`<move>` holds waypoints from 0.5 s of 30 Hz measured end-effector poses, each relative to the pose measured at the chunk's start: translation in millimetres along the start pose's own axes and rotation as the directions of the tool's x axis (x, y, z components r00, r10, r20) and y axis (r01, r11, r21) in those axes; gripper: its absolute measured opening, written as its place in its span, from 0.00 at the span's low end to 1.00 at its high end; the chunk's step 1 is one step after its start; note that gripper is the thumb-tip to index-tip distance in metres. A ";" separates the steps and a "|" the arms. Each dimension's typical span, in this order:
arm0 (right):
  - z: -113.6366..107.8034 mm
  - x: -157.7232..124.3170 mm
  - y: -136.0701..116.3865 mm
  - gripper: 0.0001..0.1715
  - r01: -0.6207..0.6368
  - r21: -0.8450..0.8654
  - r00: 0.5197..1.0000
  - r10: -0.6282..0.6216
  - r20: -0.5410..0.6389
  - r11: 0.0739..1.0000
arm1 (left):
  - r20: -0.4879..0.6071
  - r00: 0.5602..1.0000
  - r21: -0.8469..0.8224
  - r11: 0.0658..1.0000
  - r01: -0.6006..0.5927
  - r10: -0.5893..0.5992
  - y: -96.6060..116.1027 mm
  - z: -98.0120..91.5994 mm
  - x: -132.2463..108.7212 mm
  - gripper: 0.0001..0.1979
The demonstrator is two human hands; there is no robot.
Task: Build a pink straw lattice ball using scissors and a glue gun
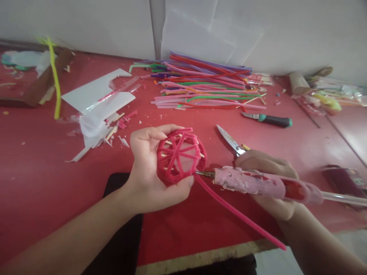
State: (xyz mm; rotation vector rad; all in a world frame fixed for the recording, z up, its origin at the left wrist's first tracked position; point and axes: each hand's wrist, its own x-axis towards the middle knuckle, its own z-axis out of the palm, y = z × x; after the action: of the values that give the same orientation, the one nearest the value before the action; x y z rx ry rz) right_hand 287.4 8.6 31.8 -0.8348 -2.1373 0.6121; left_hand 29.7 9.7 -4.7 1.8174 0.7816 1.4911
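My left hand (pixel 151 172) is wrapped round a round, cage-like form (pixel 179 154) made of dark pink pipe cleaners, with short pale sticks showing between the strands. A long pink pipe cleaner (pixel 237 212) trails from its lower right side toward the table's front edge. In my right hand (pixel 269 183) is a pink glue gun (pixel 249 181), its body crusted with residue and a clear glue stick out of its back. The metal nozzle is at the lower right rim of the form, beside the start of the trailing pipe cleaner.
Open scissors (pixel 229 139) lie just beyond my right hand, with a utility knife (pixel 271 120) behind them. Many coloured pipe cleaners (pixel 206 86) are heaped at the back. White card (pixel 99 93) and scraps lie left; a dark flat object (pixel 122 221) is under my left forearm.
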 end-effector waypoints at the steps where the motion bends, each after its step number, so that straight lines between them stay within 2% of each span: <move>1: 0.0 -0.3 0.2 0.06 -0.007 0.000 1.000 0.007 -0.001 1.000 | -0.002 1.000 0.006 1.000 0.013 -0.013 0.6 0.3 0.1 0.37; 15: 0.5 -0.1 1.4 0.04 0.009 -0.012 1.000 -0.009 0.001 1.000 | 0.012 1.000 0.024 1.000 0.012 -0.012 5.3 -0.2 0.1 0.35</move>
State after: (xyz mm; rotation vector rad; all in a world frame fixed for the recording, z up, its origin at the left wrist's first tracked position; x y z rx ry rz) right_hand 287.6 9.4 30.6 -0.8309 -2.1459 0.5957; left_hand 29.8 6.5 -0.4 1.8350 0.8066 1.4673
